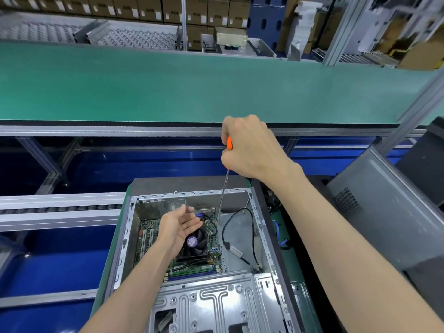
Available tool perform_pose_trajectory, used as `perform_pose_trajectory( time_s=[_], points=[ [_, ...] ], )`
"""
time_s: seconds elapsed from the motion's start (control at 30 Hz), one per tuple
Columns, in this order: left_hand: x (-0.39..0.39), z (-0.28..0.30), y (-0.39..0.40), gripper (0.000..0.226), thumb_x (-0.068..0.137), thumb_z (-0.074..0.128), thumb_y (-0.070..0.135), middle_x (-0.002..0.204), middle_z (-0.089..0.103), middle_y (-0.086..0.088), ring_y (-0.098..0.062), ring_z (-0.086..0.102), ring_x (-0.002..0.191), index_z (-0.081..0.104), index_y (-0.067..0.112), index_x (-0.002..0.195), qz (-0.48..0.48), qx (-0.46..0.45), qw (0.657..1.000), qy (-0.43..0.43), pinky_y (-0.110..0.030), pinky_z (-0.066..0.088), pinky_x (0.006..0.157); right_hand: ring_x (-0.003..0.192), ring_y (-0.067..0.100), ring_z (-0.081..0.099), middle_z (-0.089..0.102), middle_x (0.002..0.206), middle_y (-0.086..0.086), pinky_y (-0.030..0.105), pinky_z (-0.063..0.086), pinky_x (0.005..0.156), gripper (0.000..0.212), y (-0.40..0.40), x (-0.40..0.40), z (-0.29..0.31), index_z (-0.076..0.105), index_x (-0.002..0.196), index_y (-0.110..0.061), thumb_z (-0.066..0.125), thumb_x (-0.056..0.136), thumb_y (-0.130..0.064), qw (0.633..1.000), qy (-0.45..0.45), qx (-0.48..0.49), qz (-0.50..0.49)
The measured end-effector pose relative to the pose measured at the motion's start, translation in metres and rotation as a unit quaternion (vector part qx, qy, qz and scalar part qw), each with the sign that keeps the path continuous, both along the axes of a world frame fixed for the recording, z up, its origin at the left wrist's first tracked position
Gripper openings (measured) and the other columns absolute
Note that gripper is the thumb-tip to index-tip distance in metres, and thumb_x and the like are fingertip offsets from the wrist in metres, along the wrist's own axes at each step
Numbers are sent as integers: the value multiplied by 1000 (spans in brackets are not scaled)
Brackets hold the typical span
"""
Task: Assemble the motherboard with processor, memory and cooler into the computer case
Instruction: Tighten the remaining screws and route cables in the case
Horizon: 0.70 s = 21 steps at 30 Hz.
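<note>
Your left hand [179, 224] hovers palm-up inside the open computer case [120, 251], fingers extended and relaxed, grasping nothing, just above the left edge of the cooler [195, 247]. The motherboard [146, 236] lies flat on the case floor at the left side of the bay; the cooler, with its black fan and purple centre label, sits on it, and the memory slots [192, 270] run along its near edge. Right of the cooler, the shaft of the screwdriver [223, 195] descends steeply to the far right corner of the board. Your right hand [249, 147] is clenched around the orange handle, above the far wall of the case. A black cable [251, 227] loops over the bare case floor on the right. A green conveyor belt [168, 82] runs across the far side.
</note>
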<state>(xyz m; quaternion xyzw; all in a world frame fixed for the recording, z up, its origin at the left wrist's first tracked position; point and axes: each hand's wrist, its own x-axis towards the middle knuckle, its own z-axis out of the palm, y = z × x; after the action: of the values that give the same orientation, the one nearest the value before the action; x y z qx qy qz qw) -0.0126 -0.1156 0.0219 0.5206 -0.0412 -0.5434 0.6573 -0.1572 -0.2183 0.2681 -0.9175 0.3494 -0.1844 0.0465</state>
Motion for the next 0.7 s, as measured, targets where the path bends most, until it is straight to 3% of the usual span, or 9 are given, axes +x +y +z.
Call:
perform_pose_trajectory(
  time_s=[0.1, 0.17, 0.37, 0.5, 0.7],
  points=[
    [0, -1, -3, 31, 105, 44, 15, 94, 71, -28, -38, 73, 88, 64, -8, 101, -14, -3, 1000, 22, -43, 58, 77, 73, 33, 52, 56, 76, 5, 32, 41, 57, 25, 3, 0, 16, 57, 86, -11, 52, 61, -15, 1000, -27, -7, 2],
    [0, -2, -3, 32, 105, 43, 14, 98, 71, -30, -41, 72, 93, 64, -10, 104, -25, 3, 1000, 18, -44, 58, 78, 74, 32, 51, 54, 74, 4, 30, 36, 57, 24, 5, 1, 25, 57, 84, -13, 52, 61, -17, 999, -44, -9, 4],
    [3, -8, -2, 36, 105, 43, 17, 101, 70, -32, -41, 72, 92, 63, -13, 107, -52, 37, 998, -10, -45, 58, 79, 81, 32, 51, 54, 76, 4, 33, 41, 60, 19, 9, 7, 39, 55, 82, -15, 54, 63, -16, 998, -68, -3, 12],
    [2, -6, -2, 32, 102, 51, 15, 100, 68, -36, -45, 70, 94, 60, -16, 105, -66, 26, 996, 47, -45, 62, 70, 81, 31, 53, 55, 76, 5, 34, 44, 61, 19, 12, 12, 40, 55, 83, -14, 56, 64, -15, 997, -72, 15, 23],
    [4, -5, 0, 16, 97, 55, -2, 79, 72, -20, -30, 75, 77, 61, -16, 99, -19, 1, 996, 85, -35, 61, 63, 79, 26, 50, 56, 74, 2, 39, 48, 63, 24, 12, 17, 35, 54, 90, -16, 58, 66, -14, 992, -114, 33, 42]
  ],
)
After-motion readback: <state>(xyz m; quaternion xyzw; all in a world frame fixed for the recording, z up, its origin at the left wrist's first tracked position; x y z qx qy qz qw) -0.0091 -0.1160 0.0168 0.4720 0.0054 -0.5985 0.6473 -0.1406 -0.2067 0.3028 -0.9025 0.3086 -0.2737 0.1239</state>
